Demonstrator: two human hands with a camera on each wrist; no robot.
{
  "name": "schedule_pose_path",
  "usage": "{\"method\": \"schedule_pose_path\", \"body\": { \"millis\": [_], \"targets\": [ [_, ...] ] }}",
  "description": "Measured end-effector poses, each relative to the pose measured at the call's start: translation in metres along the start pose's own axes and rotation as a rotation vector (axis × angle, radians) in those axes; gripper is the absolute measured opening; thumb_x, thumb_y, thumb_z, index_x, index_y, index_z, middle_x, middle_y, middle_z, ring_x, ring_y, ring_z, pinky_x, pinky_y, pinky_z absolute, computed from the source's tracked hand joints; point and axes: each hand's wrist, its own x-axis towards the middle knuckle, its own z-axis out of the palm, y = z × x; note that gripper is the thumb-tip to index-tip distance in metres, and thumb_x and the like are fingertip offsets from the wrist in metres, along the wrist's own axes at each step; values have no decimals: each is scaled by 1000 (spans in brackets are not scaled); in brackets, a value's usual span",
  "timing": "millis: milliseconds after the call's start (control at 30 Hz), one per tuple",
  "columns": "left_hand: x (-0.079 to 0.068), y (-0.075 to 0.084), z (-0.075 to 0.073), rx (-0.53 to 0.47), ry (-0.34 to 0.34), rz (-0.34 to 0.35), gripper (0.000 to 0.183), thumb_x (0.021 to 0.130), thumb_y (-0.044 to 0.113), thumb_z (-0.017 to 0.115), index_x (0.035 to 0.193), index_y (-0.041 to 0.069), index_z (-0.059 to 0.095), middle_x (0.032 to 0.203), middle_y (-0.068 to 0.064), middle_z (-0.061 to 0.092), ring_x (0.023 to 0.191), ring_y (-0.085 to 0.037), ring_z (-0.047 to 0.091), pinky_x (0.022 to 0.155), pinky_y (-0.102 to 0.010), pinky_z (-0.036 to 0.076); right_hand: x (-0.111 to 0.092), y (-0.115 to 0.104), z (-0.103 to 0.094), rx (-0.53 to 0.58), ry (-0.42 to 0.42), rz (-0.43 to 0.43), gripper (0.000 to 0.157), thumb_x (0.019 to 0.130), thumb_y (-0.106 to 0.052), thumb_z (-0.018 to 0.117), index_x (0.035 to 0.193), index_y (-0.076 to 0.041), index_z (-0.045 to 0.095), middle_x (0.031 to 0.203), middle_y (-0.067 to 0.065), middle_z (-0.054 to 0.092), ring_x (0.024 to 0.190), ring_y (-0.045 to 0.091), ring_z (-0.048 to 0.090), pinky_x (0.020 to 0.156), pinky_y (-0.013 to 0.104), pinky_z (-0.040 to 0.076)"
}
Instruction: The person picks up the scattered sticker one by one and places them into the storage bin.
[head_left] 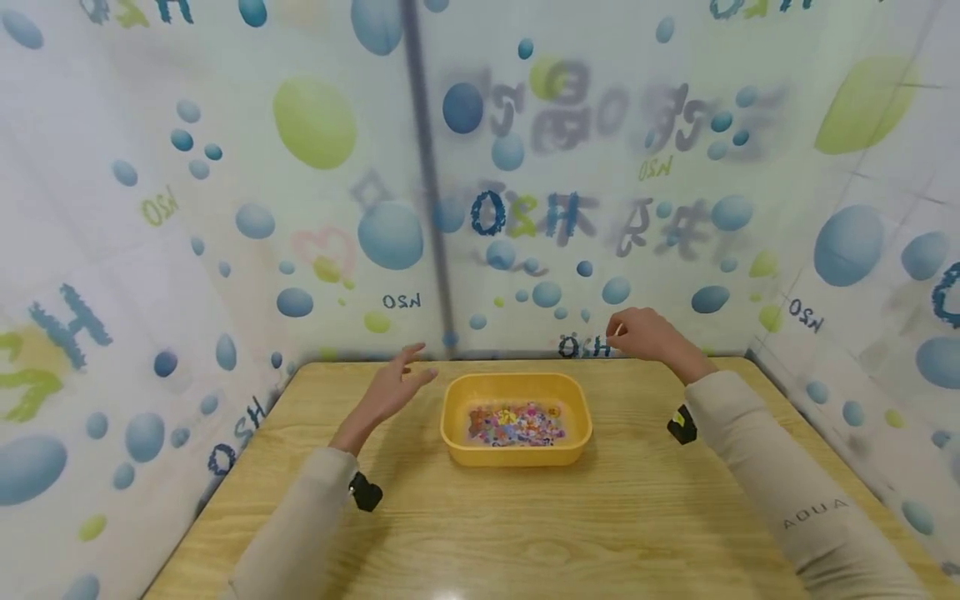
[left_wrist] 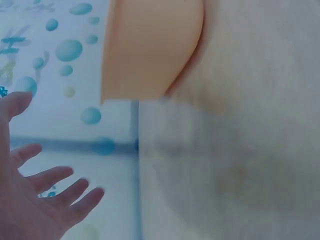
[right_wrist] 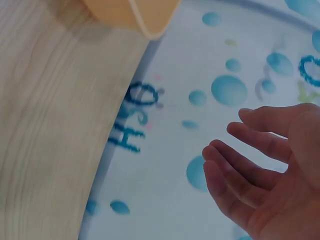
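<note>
A yellow plastic basin (head_left: 516, 456) stands on the wooden table, with a heap of small multicoloured pieces (head_left: 517, 425) on its bottom; they are too small to name. To the left of the basin my left hand (head_left: 392, 390) hovers above the table, fingers spread and empty, as the left wrist view also shows. My right hand (head_left: 647, 333) is raised beyond the basin's right end, near the back edge of the table. In the right wrist view its fingers (right_wrist: 240, 182) are loosely bent, with nothing between them and the thumb.
The light wooden table (head_left: 517, 533) reaches back to a white curtain (head_left: 600, 167) printed with blue and green bubbles, which also hangs at both sides. A dark vertical pole shows behind the curtain. Each wrist carries a small black device (head_left: 682, 425).
</note>
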Motion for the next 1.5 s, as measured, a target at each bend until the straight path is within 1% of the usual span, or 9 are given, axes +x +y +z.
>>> {"method": "schedule_pose_path", "body": {
  "millis": [267, 400, 533, 667, 767, 867, 1267, 1400, 1500],
  "targets": [
    [29, -5, -64, 447, 153, 83, 80, 91, 70, 35, 153, 21, 25, 157, -24, 19, 142, -50, 16, 109, -71, 22, -9, 33, -32, -83, 62, 60, 38, 100, -33, 49, 114, 0, 61, 105, 20, 66, 83, 28, 64, 70, 45, 54],
    [40, -4, -87, 604, 195, 106, 81, 90, 72, 34, 153, 21, 26, 158, -23, 16, 143, -52, 9, 110, -74, 13, -9, 43, -44, -135, 76, 113, 57, 99, -45, 44, 127, 3, 52, 121, 30, 56, 98, 40, 59, 78, 55, 50],
    [47, 2, -102, 670, 177, 113, 84, 88, 75, 35, 154, 24, 24, 160, -21, 14, 144, -52, 4, 107, -78, 7, -10, 49, -51, -182, 97, 192, 77, 95, -62, 37, 142, 0, 41, 135, 37, 39, 118, 55, 39, 88, 70, 40],
    [52, 7, -111, 691, 143, 91, 87, 85, 80, 32, 154, 27, 22, 160, -19, 14, 145, -49, 1, 105, -81, 2, -8, 52, -52, -167, 74, 220, 91, 90, -74, 31, 154, -10, 21, 152, 36, 15, 137, 61, 7, 99, 82, 13],
    [56, 10, -114, 709, 131, 62, 90, 83, 84, 27, 155, 31, 17, 162, -17, 9, 146, -46, -5, 103, -82, -5, -7, 54, -50, -137, 45, 218, 93, 88, -77, 30, 156, -18, 8, 156, 33, -2, 139, 58, -13, 99, 84, -5],
    [58, 14, -115, 717, 121, 57, 90, 82, 85, 24, 155, 33, 13, 162, -15, 3, 146, -46, -11, 101, -81, -12, -6, 53, -49, -127, 22, 211, 91, 88, -77, 31, 156, -23, 4, 158, 29, -8, 139, 55, -18, 96, 84, -13],
    [68, 32, -108, 718, 110, 90, 85, 85, 81, 27, 155, 33, 12, 162, -16, 1, 144, -49, -12, 99, -81, -18, -1, 45, -52, -100, -36, 221, 91, 88, -77, 30, 156, -23, 3, 158, 26, -10, 140, 55, -17, 93, 86, -11],
    [69, 39, -96, 731, 108, 131, 88, 84, 81, 31, 155, 34, 11, 162, -15, 4, 146, -49, -2, 104, -81, -5, 2, 40, -49, -50, -18, 195, 90, 90, -74, 30, 156, -23, -2, 157, 26, -15, 140, 54, -19, 94, 86, -7],
    [62, 58, -65, 700, 91, 276, 81, 87, 71, 44, 152, 25, 27, 156, -17, 27, 140, -44, 29, 108, -71, 25, 0, 25, -42, 49, 73, 138, 85, 94, -66, 35, 156, -21, -2, 160, 23, -11, 144, 49, -13, 103, 82, 0]
  ]
}}
